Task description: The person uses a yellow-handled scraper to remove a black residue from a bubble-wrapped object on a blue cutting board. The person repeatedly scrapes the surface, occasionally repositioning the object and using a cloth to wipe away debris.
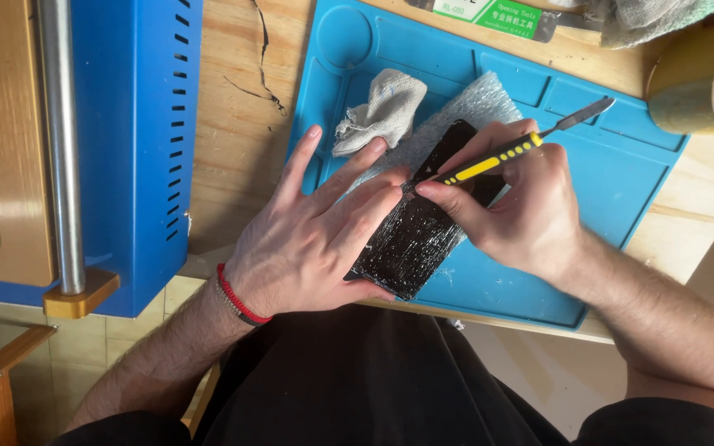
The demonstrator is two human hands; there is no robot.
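A black phone panel (413, 239), streaked with whitish residue, lies on a blue work mat (613, 182) over a sheet of bubble wrap (473, 103). My left hand (316, 239) lies flat on the panel's left side, fingers spread and pressing it down. My right hand (518, 206) grips a black and yellow scraper tool (506, 153) like a pen. One metal end of the tool touches the panel near my left fingertips. The other metal blade sticks up to the right.
A crumpled grey cloth (386, 107) lies on the mat's upper left. A blue metal machine (134, 149) with a steel rod (59, 140) stands at the left. A tape roll (704, 78) sits at the upper right, a packaged tool set (497, 15) at the top.
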